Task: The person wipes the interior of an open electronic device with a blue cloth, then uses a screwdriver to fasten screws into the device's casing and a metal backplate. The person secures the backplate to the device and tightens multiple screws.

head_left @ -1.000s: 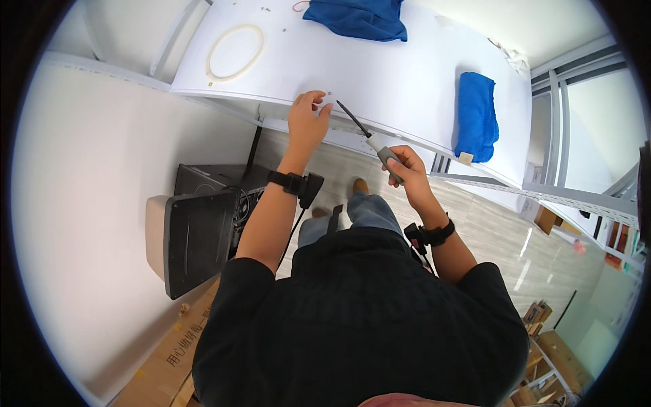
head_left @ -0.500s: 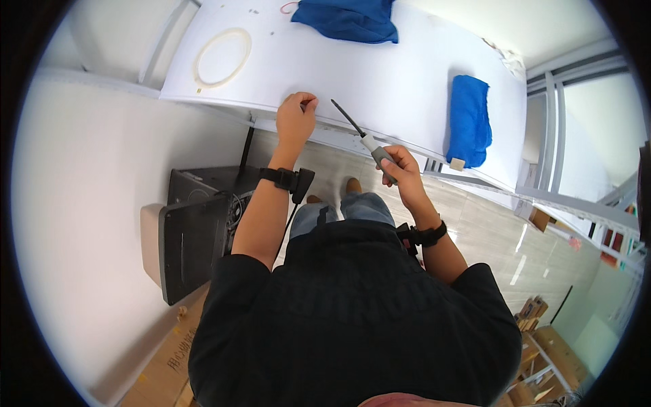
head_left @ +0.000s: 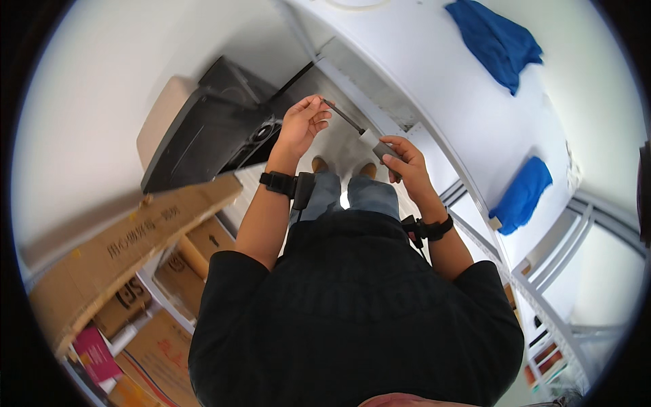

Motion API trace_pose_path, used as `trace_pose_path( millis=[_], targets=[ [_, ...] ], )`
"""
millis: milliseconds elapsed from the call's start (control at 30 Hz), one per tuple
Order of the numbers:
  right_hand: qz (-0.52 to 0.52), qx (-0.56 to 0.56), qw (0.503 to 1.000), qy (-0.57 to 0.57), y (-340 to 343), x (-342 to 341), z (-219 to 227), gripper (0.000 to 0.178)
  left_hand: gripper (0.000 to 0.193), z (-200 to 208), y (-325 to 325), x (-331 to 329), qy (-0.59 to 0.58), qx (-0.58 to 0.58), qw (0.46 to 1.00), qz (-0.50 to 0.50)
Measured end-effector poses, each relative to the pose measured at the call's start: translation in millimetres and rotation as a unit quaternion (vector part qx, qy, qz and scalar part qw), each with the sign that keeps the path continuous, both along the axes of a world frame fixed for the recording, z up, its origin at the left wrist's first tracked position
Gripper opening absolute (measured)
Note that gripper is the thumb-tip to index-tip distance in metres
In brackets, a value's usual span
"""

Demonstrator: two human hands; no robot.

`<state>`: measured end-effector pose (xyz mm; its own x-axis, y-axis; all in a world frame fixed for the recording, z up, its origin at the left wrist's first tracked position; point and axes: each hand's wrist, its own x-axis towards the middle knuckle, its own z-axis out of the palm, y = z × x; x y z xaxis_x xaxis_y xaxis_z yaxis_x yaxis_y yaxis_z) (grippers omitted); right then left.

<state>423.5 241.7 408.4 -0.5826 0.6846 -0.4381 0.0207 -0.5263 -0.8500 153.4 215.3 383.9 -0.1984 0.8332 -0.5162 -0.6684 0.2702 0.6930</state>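
A screwdriver [head_left: 367,138] with a dark shaft, a pale collar and a grey handle lies slanted between my hands, above the floor. My right hand [head_left: 411,165] is wrapped around its handle. The shaft points up and left toward my left hand [head_left: 305,127]. There, thumb and forefinger are pinched together right at the screwdriver's tip, and the other fingers curl loosely. Whatever is between those fingertips is too small to make out. Both wrists wear black straps with small devices.
A white table [head_left: 434,74] runs along the right, holding a dark blue cloth [head_left: 495,42] and a rolled blue cloth [head_left: 522,197]. Left of me stand a black cabinet-like object [head_left: 203,129] and cardboard boxes [head_left: 135,237]. A metal frame [head_left: 556,251] is at the far right.
My body has turned left, so the table and cloths now sit farther right and the boxes show more. The screwdriver's tip has come up to my left fingertips.
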Motion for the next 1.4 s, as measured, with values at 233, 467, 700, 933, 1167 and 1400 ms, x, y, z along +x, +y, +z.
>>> trace_pose_path(
  millis=[233,467,700,933,1167,1400],
  targets=[
    [0.119,0.017,0.993,0.000,-13.8,-53.8,-3.2,0.034,0.013,-5.2,-77.0,-39.1,-0.021,-0.008,0.992,0.124],
    [0.175,0.040,0.984,-0.019,-59.8,-103.2,-2.5,0.031,0.013,-20.8,-154.5,-80.0,-0.001,-0.011,0.987,0.163],
    [0.179,0.000,0.984,-0.022,-142.9,-152.6,-19.1,0.030,0.012,-36.2,-248.0,-123.2,-0.013,-0.005,0.984,0.180],
    [0.173,0.138,0.973,-0.068,-244.7,-222.2,-41.5,0.031,0.013,-60.6,-337.7,-181.7,-0.017,-0.052,0.980,0.191],
    [0.182,0.013,0.979,-0.093,-311.7,-274.8,-87.1,0.038,0.015,-91.3,-365.5,-230.3,-0.013,-0.098,0.977,0.191],
    [0.125,-0.082,0.985,-0.082,-344.8,-314.4,-134.8,0.036,0.015,-136.3,-355.3,-251.9,0.022,-0.144,0.967,0.210]
  ],
)
